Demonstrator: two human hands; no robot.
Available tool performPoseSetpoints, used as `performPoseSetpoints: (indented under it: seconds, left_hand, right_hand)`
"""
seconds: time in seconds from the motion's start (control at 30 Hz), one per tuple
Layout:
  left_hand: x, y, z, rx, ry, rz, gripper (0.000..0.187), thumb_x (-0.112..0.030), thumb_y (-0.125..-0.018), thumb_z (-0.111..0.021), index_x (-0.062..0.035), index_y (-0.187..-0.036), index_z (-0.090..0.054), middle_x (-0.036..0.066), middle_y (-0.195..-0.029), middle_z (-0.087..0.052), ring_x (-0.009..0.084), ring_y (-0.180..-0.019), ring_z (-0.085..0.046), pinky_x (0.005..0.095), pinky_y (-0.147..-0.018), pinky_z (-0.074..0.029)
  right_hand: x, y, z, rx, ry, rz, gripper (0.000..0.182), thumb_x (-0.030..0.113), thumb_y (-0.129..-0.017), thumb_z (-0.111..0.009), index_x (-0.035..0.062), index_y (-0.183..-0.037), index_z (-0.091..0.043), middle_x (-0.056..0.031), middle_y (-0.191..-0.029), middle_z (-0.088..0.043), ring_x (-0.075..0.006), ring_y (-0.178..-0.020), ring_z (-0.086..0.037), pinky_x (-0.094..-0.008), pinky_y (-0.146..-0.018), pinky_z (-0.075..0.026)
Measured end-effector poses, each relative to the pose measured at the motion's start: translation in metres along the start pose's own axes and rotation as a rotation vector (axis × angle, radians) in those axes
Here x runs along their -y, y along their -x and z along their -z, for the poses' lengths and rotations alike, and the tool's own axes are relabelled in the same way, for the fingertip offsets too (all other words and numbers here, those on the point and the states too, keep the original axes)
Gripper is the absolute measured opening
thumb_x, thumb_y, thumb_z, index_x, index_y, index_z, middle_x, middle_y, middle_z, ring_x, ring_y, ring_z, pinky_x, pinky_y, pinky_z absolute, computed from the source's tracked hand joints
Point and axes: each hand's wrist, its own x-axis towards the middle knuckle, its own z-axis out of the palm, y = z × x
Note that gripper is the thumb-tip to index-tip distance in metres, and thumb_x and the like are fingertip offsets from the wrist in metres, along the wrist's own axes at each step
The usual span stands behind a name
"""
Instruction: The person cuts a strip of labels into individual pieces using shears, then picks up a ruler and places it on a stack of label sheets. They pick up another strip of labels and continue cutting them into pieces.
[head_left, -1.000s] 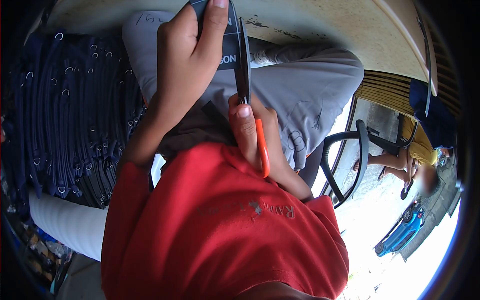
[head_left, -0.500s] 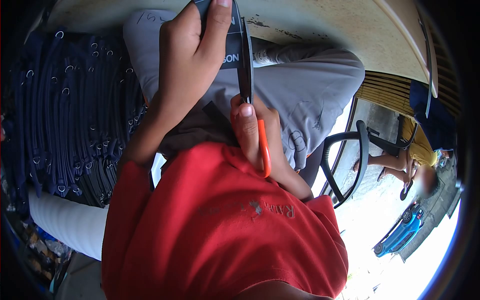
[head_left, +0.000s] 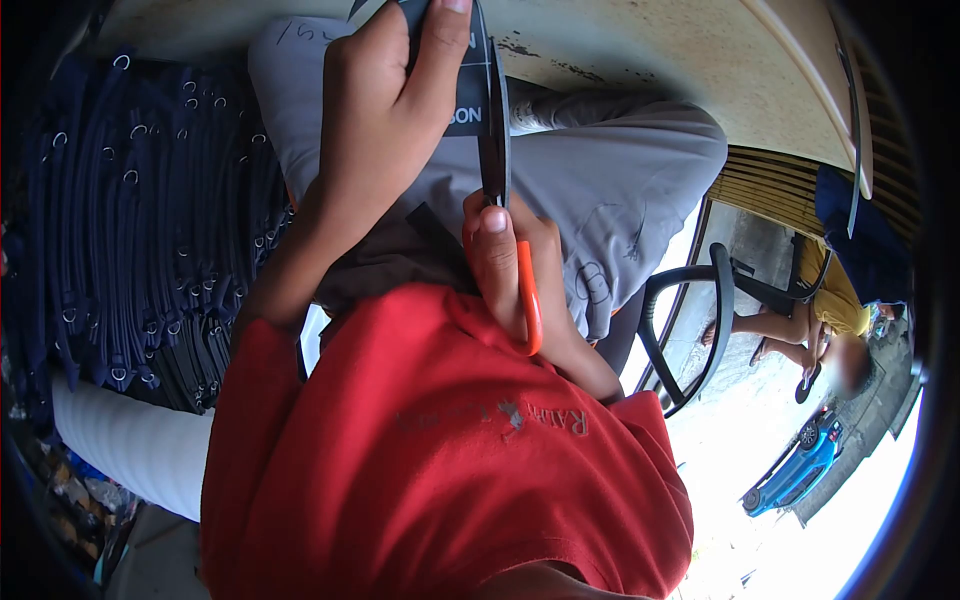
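Observation:
My left hand [head_left: 385,110] is closed at the top of the view, pinching a black label strip [head_left: 463,118] with white lettering under the thumb. Its upper end runs out of view. Orange-handled scissors [head_left: 526,300] are in my right hand [head_left: 500,255], thumb and fingers closed around the grips. The dark blades point up, lying along the strip's right edge. Below the strip, a narrow dark piece [head_left: 432,232] rests over my lap. Grey trousers [head_left: 610,170] with pen marks lie behind both hands.
Bundled dark blue straps with metal D-rings [head_left: 130,220] hang at the left, above a white roll [head_left: 130,440]. A pale table edge [head_left: 640,40] curves across the top. To the right are a black chair armrest [head_left: 690,330], a seated person [head_left: 835,310] and a blue vehicle [head_left: 795,465].
Both hands, the strip and the scissors hold nearly the same pose. The whole view has shifted very slightly.

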Motion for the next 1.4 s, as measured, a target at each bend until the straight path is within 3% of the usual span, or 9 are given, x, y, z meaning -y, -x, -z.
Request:
performPoseSetpoints:
  seconds: [0.47,0.57,0.87,1.07,1.4]
  left_hand:
    - [-0.001,0.002,0.003,0.012,-0.095,0.025,0.033,-0.018,-0.100,-0.052,0.0005,-0.074,-0.049,0.003,-0.055,-0.042,0.0098,-0.051,-0.037,0.0304,-0.048,-0.031]
    - [-0.008,0.002,-0.001,-0.065,-0.035,0.054,0.033,-0.019,-0.100,-0.053,0.0009,-0.073,-0.049,0.005,-0.056,-0.044,0.0096,-0.051,-0.039,0.0303,-0.048,-0.032]
    - [-0.003,0.001,0.001,-0.057,-0.041,0.013,0.034,-0.018,-0.100,-0.054,0.0009,-0.072,-0.049,0.005,-0.055,-0.044,0.0091,-0.052,-0.039,0.0300,-0.048,-0.032]
    - [0.000,0.001,0.006,0.026,-0.100,0.089,0.033,-0.018,-0.100,-0.053,0.0006,-0.072,-0.049,0.003,-0.056,-0.042,0.0087,-0.052,-0.038,0.0288,-0.048,-0.032]
    - [0.002,0.000,0.003,-0.010,0.027,0.016,0.031,-0.017,-0.100,-0.052,-0.0003,-0.075,-0.049,0.001,-0.059,-0.042,0.0088,-0.054,-0.038,0.0285,-0.050,-0.032]
  right_hand:
    - [-0.001,0.001,-0.001,-0.002,-0.003,-0.023,0.034,0.026,-0.102,-0.045,0.0014,-0.079,-0.049,-0.0076,-0.046,-0.041,-0.0186,-0.039,-0.043,-0.0324,-0.044,-0.034]
    - [-0.001,0.002,-0.001,-0.002,-0.004,-0.029,0.034,0.026,-0.102,-0.045,0.0015,-0.079,-0.049,-0.0071,-0.047,-0.041,-0.0182,-0.039,-0.043,-0.0322,-0.044,-0.034]
    - [-0.002,0.003,-0.002,0.001,-0.006,-0.054,0.034,0.026,-0.102,-0.045,0.0016,-0.079,-0.050,-0.0071,-0.047,-0.041,-0.0186,-0.039,-0.042,-0.0326,-0.044,-0.034]
    - [0.001,0.003,-0.002,-0.001,-0.009,-0.076,0.035,0.027,-0.102,-0.045,0.0013,-0.080,-0.051,-0.0074,-0.047,-0.042,-0.0189,-0.039,-0.042,-0.0329,-0.045,-0.034]
    - [-0.001,0.003,-0.002,-0.008,0.013,-0.070,0.038,0.029,-0.102,-0.045,0.0009,-0.077,-0.051,-0.0085,-0.047,-0.041,-0.0185,-0.040,-0.041,-0.0330,-0.045,-0.034]
